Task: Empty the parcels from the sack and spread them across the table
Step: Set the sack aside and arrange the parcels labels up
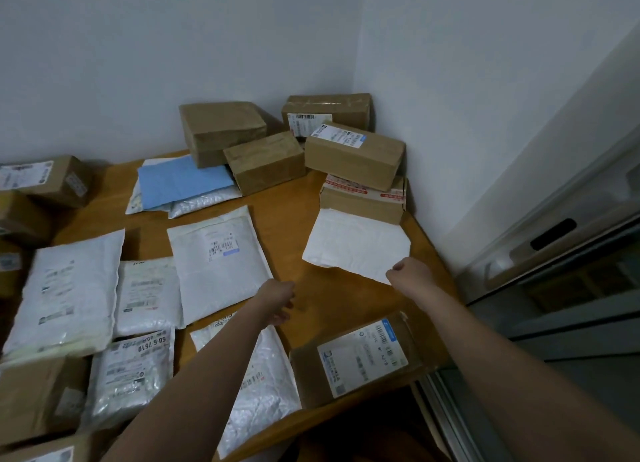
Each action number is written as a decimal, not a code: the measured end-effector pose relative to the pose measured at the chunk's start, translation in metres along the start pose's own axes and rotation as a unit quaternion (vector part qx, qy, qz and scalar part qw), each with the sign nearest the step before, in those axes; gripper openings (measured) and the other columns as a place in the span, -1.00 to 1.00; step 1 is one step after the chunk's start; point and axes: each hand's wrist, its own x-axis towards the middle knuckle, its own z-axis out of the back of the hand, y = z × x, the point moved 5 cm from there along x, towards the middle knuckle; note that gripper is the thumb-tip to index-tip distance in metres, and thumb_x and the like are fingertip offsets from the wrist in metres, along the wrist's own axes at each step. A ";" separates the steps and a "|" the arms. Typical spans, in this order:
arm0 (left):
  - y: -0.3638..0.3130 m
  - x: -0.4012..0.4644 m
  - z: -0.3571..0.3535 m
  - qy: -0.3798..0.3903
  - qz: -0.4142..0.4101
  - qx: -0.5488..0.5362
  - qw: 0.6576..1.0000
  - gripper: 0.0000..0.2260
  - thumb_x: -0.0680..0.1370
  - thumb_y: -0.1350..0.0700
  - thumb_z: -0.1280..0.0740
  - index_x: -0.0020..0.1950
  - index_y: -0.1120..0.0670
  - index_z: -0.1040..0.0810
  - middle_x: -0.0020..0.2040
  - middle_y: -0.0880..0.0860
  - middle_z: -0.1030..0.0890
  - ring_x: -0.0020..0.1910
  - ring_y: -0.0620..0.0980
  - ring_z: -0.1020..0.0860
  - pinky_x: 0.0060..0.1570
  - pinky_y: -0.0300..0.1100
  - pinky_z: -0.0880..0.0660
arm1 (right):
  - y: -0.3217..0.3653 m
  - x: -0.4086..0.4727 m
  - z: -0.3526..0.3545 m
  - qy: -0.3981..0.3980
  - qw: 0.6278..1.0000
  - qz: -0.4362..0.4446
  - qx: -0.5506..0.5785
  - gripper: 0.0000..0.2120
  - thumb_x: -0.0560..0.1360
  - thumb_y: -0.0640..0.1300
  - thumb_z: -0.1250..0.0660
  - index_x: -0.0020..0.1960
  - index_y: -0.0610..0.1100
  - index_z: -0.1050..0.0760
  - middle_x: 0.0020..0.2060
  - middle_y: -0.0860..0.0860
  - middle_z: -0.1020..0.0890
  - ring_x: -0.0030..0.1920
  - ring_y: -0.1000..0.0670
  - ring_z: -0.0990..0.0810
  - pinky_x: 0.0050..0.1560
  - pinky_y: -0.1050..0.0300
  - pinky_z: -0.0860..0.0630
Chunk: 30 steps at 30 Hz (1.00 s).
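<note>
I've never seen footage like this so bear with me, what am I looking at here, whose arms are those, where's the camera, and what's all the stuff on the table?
There is no machine here. The one picture comes from a camera worn on a person's head, looking forward and down, so the two bare arms are that person's own. The right hand pinches the near corner of a white mailer, whose far end lies against a taped box. The left hand reaches over the wooden table and holds nothing, as far as the picture shows. Spread over the table are white padded mailers, a blue envelope and brown boxes, several piled in the far corner. No sack is in view.
</note>
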 end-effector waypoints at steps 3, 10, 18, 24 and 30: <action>-0.011 0.011 0.005 -0.014 -0.024 -0.044 0.999 -0.59 0.62 -0.12 -0.16 0.34 0.13 -0.39 0.25 0.15 -0.52 0.09 0.18 -0.55 0.06 0.02 -0.52 | 0.002 0.017 0.009 -0.017 0.998 -0.023 0.049 -0.49 0.58 -0.12 -0.23 0.50 -0.17 -0.23 0.43 -0.13 -0.33 0.34 -0.15 -0.40 0.11 0.09 -0.44; -0.046 0.020 0.012 -0.032 -0.063 -0.100 0.992 -0.48 0.62 -0.17 -0.13 0.47 0.11 -0.24 0.43 0.12 -0.35 0.37 0.20 -0.35 0.29 0.08 -0.35 | -0.002 0.058 0.020 -0.056 0.988 -0.095 0.111 -0.40 0.55 -0.09 -0.24 0.53 -0.16 -0.15 0.43 -0.16 -0.31 0.33 -0.18 -0.41 0.08 0.05 -0.44; -0.086 0.057 0.002 -0.047 -0.066 -0.165 0.983 -0.44 0.62 -0.20 -0.08 0.53 0.08 -0.17 0.51 0.11 -0.25 0.47 0.18 -0.23 0.40 0.08 -0.19 | 0.002 0.098 0.005 -0.018 0.970 -0.127 0.208 -0.45 0.61 0.03 -0.15 0.54 -0.12 -0.12 0.46 -0.13 -0.30 0.41 -0.19 -0.33 0.34 -0.10 -0.36; -0.087 0.063 -0.009 -0.005 -0.043 -0.249 0.968 -0.47 0.64 -0.20 -0.01 0.49 0.11 -0.28 0.44 0.11 -0.36 0.39 0.16 -0.34 0.39 0.06 -0.23 | 0.004 0.112 -0.002 0.014 0.949 -0.155 0.274 -0.51 0.63 0.13 -0.04 0.37 -0.17 -0.38 0.24 -0.14 -0.50 0.22 -0.15 -0.49 0.23 -0.04 -0.41; -0.072 0.058 0.043 -0.164 -0.055 -0.284 0.943 -0.51 0.63 -0.14 -0.09 0.40 0.17 -0.40 0.24 0.05 -0.49 0.26 0.11 -0.44 0.22 -0.05 -0.35 | 0.017 0.112 -0.001 0.030 0.899 -0.138 0.414 -0.59 0.57 0.22 -0.14 0.18 -0.06 -0.48 0.01 -0.06 -0.61 0.03 -0.10 -0.59 0.16 -0.06 -0.52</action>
